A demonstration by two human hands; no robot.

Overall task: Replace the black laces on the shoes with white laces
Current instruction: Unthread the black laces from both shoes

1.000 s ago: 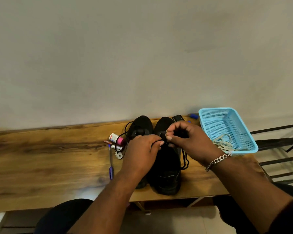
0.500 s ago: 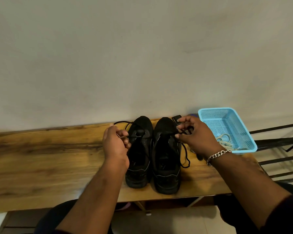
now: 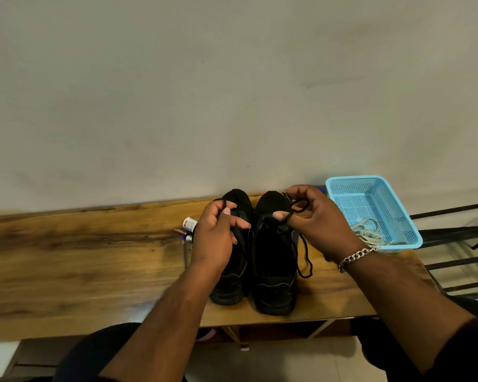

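Since half a second before, both hands had drawn back in toward the shoes, the left one uncovering the small clutter it had hidden. Two black shoes (image 3: 273,260) stood side by side on the wooden table (image 3: 80,257), toes toward the wall. A black lace (image 3: 304,252) ran from the right shoe's eyelets up into the right hand (image 3: 315,224), which pinched it between thumb and curled fingers, with a loop trailing down beside the shoe onto the wood. Over the other shoe, the left hand (image 3: 214,235) curled round another strand of black lace, forefinger stretched toward the tongue. A chain bracelet (image 3: 355,257) circled the right wrist. White laces (image 3: 367,232) lay bundled in the blue basket (image 3: 398,197) just right of the shoes. Small bottles (image 3: 189,224) and a pen (image 3: 185,252) lay left of them.
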